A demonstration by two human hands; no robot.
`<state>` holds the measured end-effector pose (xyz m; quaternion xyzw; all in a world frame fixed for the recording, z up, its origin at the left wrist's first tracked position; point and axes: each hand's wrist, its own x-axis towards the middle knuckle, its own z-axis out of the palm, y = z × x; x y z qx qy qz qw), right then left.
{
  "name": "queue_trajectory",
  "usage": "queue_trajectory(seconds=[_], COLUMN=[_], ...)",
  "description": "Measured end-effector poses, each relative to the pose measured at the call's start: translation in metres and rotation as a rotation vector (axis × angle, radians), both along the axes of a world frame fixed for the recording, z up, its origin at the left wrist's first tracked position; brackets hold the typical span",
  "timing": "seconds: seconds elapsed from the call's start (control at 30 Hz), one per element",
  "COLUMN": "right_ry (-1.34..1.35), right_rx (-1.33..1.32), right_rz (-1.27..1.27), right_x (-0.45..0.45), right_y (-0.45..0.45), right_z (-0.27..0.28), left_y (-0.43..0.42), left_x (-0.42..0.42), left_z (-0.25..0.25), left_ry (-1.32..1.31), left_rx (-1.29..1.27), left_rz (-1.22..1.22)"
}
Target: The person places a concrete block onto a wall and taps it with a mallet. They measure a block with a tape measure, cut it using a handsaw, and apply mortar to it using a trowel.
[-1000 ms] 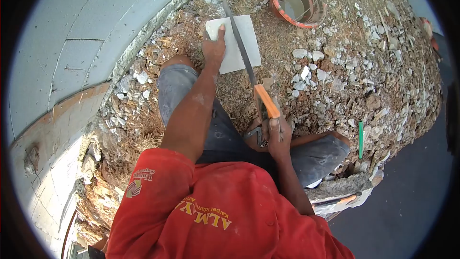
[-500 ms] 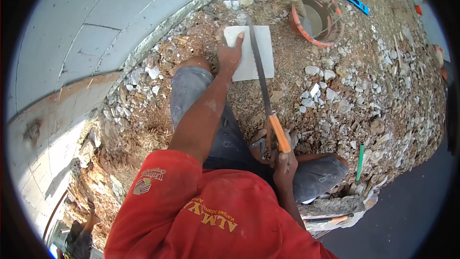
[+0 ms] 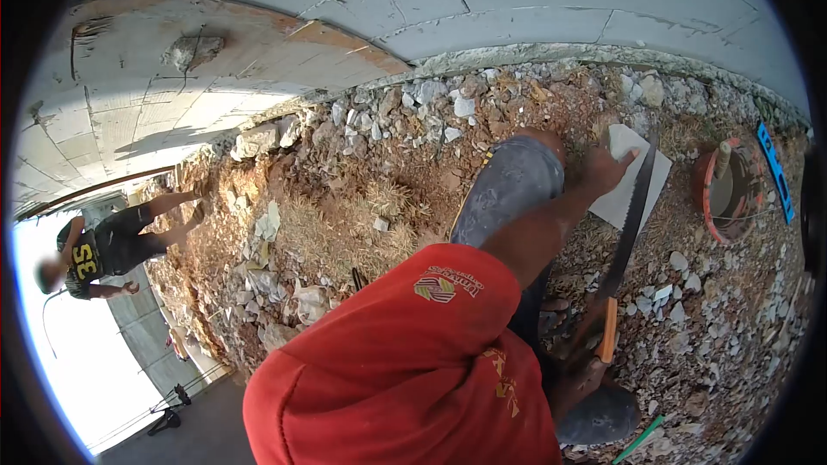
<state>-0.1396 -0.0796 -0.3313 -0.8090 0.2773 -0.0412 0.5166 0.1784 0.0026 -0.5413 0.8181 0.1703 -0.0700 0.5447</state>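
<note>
The saw's blade point(image 3: 638, 198) looks like dark, matt metal, its orange handle point(image 3: 610, 331) smooth. Under it the white slab point(image 3: 613, 200) is flat and chalky-matt. At right, the plastic-looking bucket point(image 3: 701, 185) is crusted and dull. Near, the red shirt point(image 3: 379, 336) is soft matt cloth; the stony ground point(image 3: 362, 207) is rough.

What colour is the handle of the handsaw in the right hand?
Orange: the handsaw's handle shows best in the head view.
</note>
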Motion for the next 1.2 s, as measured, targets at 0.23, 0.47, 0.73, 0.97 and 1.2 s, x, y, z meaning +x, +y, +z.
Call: queue_trajectory(seconds=[0.23, 0.47, 0.73, 0.97, 1.2], right_ry=[0.028, 0.198, -0.065, 0.167, 0.007], right_rx=[0.165, 0.340, 0.104, 0.389, 0.309], right_rz=[-0.066, -0.057, 0.027, -0.117, -0.296], right_x=[0.160, -0.019, 0.151, -0.039, -0.118], right_y=[-0.006, 0.003, 0.004, -0.008, -0.021], right_z=[-0.053, 0.043, -0.045, 0.087, 0.177], left_y=[0.007, 0.006, 0.006, 0.015, 0.037], left_x=[0.008, -0.007, 0.014, 0.003, 0.020], left_z=[0.023, 0.016, 0.036, 0.014, 0.012], left_ry=[0.106, -0.070, -0.009, 0.105, 0.282], left_rx=[-0.069, -0.230, -0.227, -0.274, -0.625], left_rz=[-0.059, -0.028, -0.068, -0.143, -0.143])
